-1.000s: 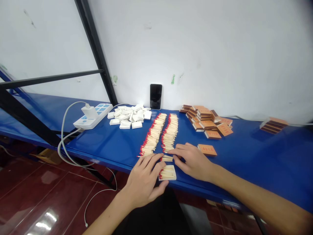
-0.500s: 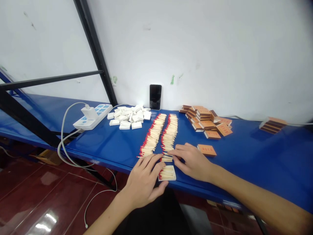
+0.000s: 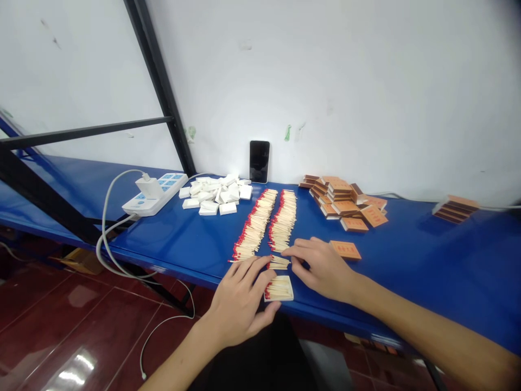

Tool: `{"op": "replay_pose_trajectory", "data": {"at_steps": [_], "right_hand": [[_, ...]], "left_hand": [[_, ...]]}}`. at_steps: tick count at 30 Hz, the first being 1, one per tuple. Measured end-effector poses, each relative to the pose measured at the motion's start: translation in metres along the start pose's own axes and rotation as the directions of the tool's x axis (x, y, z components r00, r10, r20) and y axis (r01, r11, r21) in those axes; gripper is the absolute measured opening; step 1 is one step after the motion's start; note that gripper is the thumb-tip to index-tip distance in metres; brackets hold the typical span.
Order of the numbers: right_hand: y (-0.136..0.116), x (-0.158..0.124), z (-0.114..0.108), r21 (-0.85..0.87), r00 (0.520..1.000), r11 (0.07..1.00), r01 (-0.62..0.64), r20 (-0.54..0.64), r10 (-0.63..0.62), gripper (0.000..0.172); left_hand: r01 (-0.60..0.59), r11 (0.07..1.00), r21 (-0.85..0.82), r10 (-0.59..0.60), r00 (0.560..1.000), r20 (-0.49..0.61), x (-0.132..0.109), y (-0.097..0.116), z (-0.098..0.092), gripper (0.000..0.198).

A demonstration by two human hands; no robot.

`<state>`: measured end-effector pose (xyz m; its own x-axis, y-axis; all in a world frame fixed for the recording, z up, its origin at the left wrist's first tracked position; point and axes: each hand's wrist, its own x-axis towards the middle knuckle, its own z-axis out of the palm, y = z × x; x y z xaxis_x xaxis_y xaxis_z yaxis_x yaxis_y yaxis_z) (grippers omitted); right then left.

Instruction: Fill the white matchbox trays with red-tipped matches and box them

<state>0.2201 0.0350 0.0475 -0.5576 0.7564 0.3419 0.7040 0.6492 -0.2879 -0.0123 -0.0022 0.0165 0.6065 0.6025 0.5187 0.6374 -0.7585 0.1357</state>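
A white matchbox tray [image 3: 291,289] filled with red-headed matches lies at the table's front edge. My left hand [image 3: 243,301] is closed around its left side, thumb at the near edge and index finger at the far corner. Just beyond the tray lies a small bunch of matches [image 3: 279,263], with a left fingertip at the heads. My right hand [image 3: 321,269] has its bent fingers at the other end of the bunch, index finger along its far side. Behind are two long rows of matches, a left row [image 3: 254,225] and a right row [image 3: 283,220].
White trays [image 3: 217,193] are heaped at the left. Orange matchbox sleeves [image 3: 342,198] are piled at the right, with a single sleeve [image 3: 345,250] nearer and a stack [image 3: 456,209] farther right. A phone [image 3: 259,161] leans on the wall. A power strip [image 3: 157,195] has trailing cables.
My right index finger has shifted slightly off the top of the small bunch to its far side, and a gap shows between the bunch and the right row. My left hand stays put.
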Motion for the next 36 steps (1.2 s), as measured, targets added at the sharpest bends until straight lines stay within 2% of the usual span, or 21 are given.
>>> {"op": "replay_pose_trajectory", "data": {"at_steps": [8, 20, 31, 36], "right_hand": [[0.002, 0.0001, 0.0019, -0.053, 0.999, 0.998, -0.033, 0.03, 0.034, 0.031], [-0.0003, 0.0017, -0.0004, -0.044, 0.996, 0.997, -0.061, 0.057, 0.064, 0.026], [0.0015, 0.0004, 0.0019, -0.044, 0.999, 0.999, -0.032, 0.027, 0.033, 0.028], [0.0, 0.001, -0.0001, -0.005, 0.999, 1.0, -0.008, 0.05, 0.009, 0.027]], "left_hand": [[-0.002, 1.0, 0.008, 0.002, 1.0, 0.0, -0.0002, 0.0, -0.0003, 0.032], [-0.002, 1.0, 0.008, 0.002, 1.0, -0.005, 0.0001, -0.0003, 0.0001, 0.032], [-0.003, 1.0, 0.008, 0.003, 1.0, -0.008, -0.0003, -0.0005, 0.0007, 0.032], [0.0, 1.0, -0.005, 0.0, 1.0, 0.002, -0.0011, -0.0004, 0.0003, 0.033]]}}
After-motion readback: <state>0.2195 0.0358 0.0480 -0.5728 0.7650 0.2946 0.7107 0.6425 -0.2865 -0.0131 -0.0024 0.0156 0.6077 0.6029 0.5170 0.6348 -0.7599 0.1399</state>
